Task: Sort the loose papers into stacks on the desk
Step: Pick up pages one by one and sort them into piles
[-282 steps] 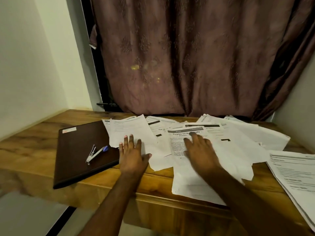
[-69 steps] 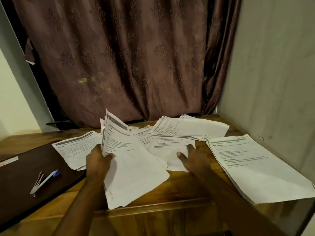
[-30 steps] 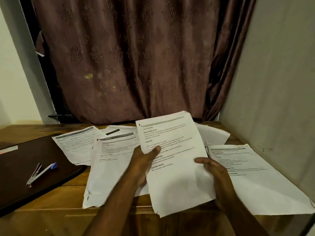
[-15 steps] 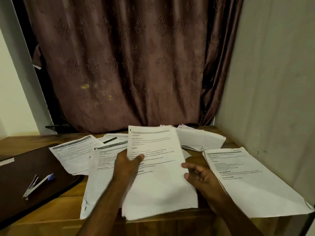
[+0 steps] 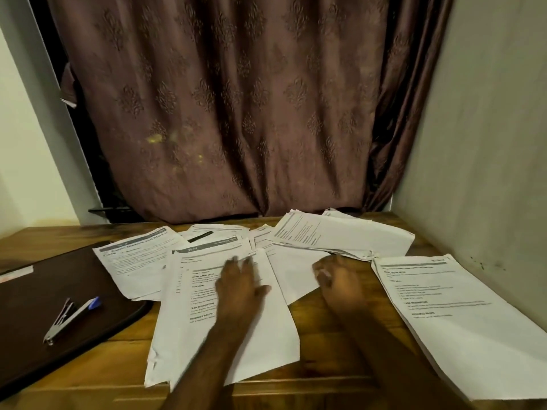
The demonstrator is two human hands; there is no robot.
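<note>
Printed white papers lie spread over the wooden desk (image 5: 334, 315). A middle stack (image 5: 207, 329) overhangs the front edge, and my left hand (image 5: 239, 284) rests flat on its top sheet, fingers straight and blurred. My right hand (image 5: 337, 276) hovers over a blank sheet (image 5: 296, 270) beside that stack, fingers loosely bent, holding nothing. A separate stack (image 5: 461, 329) lies at the right along the wall. Loose sheets (image 5: 346, 235) pile up at the back by the curtain. Another sheet (image 5: 139, 258) lies left of the middle stack.
A dark folder (image 5: 44, 306) covers the desk's left part, with a stapler (image 5: 71, 319) on top. A brown curtain (image 5: 236, 113) hangs behind the desk. A wall (image 5: 488, 143) closes in the right side.
The sheet I held up in both hands now lies on the middle stack. My left hand has flattened on it. My right hand has let go and moved toward the back papers.
</note>
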